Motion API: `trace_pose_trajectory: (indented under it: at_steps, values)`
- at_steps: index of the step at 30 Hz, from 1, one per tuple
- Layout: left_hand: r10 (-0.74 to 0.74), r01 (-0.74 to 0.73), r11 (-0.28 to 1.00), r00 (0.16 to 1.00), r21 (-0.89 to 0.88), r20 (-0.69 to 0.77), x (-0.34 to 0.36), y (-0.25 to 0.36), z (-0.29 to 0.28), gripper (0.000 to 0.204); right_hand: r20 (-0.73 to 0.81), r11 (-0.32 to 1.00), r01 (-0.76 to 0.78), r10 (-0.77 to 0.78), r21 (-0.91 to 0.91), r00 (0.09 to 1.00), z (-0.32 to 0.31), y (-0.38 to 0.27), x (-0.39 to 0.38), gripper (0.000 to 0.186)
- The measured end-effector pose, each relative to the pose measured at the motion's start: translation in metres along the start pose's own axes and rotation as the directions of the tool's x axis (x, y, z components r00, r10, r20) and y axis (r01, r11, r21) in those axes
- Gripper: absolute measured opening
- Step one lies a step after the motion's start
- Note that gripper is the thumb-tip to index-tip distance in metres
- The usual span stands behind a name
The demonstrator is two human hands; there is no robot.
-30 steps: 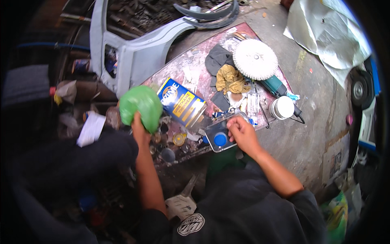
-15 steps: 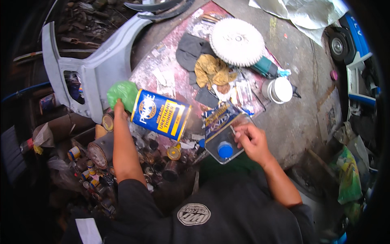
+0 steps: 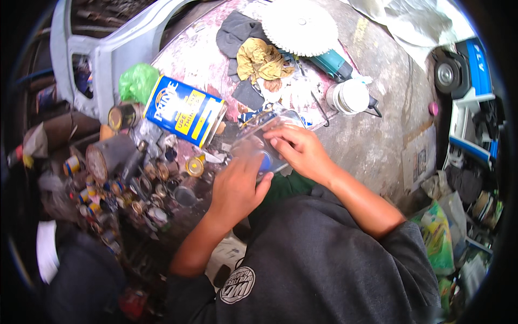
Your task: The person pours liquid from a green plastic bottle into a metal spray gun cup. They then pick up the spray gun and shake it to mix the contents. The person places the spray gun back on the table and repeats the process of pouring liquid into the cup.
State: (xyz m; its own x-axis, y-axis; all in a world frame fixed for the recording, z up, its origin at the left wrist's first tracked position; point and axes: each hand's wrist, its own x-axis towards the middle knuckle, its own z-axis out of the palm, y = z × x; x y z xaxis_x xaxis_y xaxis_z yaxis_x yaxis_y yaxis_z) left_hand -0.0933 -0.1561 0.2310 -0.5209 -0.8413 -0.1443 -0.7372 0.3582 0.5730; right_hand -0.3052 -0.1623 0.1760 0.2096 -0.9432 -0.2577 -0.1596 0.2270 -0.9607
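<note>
A clear plastic container [image 3: 290, 114] with rounded corners is in front of my body, with a blue round cap [image 3: 265, 160] seen at it, partly covered. My left hand [image 3: 236, 186] reaches over its near left side, thumb apart and fingers smeared by motion. Above the container, my right hand [image 3: 302, 153] has its fingers bent and close together; what they hold is too small to make out. Just beyond stands a blue and yellow thinner can [image 3: 183, 112], beside a green plastic bag [image 3: 138, 83]. No hand touches either one.
A white toothed disc [image 3: 300, 26], a green power tool [image 3: 331, 63], brown cloth [image 3: 261, 59] and white tub [image 3: 348, 97] lie beyond. Used cans [image 3: 156, 189] crowd the left below a grey car panel [image 3: 121, 46]. A blue toy-like vehicle [image 3: 475, 70] is at right.
My left hand has left the green bag and come right to the container. My right hand has shifted up and left, over the container. The view has shifted too.
</note>
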Motion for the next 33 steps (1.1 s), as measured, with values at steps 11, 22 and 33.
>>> trace_pose_trajectory:
  at_steps: [11,22,33]
  values:
    - [-0.19,0.226,0.937,0.969,0.266,-0.155,-0.02,0.026,0.035,0.044,0.416,0.454,0.556,-0.375,-0.696,0.828,-0.034,-0.037,0.004,0.059]
    - [-0.631,0.646,0.761,0.713,-0.063,-0.304,-0.011,0.055,0.073,0.042,0.611,0.221,0.7,-0.36,-0.679,0.706,-0.027,0.0,0.021,0.118]
    - [-0.178,0.202,0.882,0.979,0.425,-0.097,-0.024,0.021,0.055,0.026,0.612,0.202,0.711,-0.387,-0.673,0.689,-0.03,0.001,0.015,0.12]
